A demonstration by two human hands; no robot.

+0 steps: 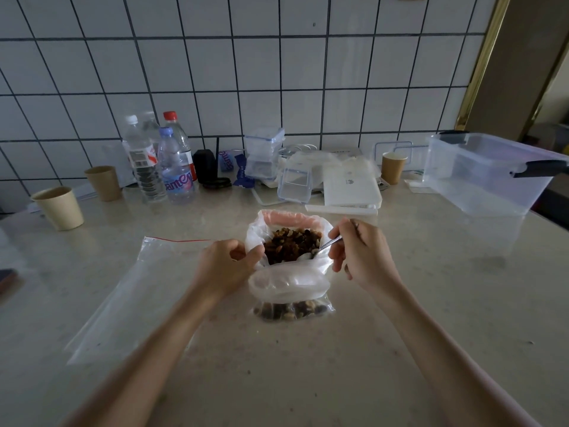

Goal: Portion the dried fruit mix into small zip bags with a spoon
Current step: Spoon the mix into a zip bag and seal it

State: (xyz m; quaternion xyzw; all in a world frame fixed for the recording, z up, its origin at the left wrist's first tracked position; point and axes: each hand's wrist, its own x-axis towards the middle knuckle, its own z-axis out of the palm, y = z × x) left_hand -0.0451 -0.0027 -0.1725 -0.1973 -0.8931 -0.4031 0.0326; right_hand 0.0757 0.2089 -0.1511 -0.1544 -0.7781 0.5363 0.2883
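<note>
Left hand (pixel 226 266) pinching crinkly plastic bag (pixel 289 280) rim; right hand (pixel 358 252) gripping slim metal spoon (pixel 329 244)

Both bare forearms are seen rising from the lower corners of the frame and converging at its centre. The left hand (pixel 226 266) is held knuckles-up just left of centre, its fingers curled in a pinch. The right hand (pixel 358 254) is held right of centre, its fingers closed in a grip.

open white bag (pixel 286 272) of dark dried fruit mix (pixel 291 246), metal spoon (pixel 326 246) inside, small filled zip bag (pixel 292 309) just before it
</note>
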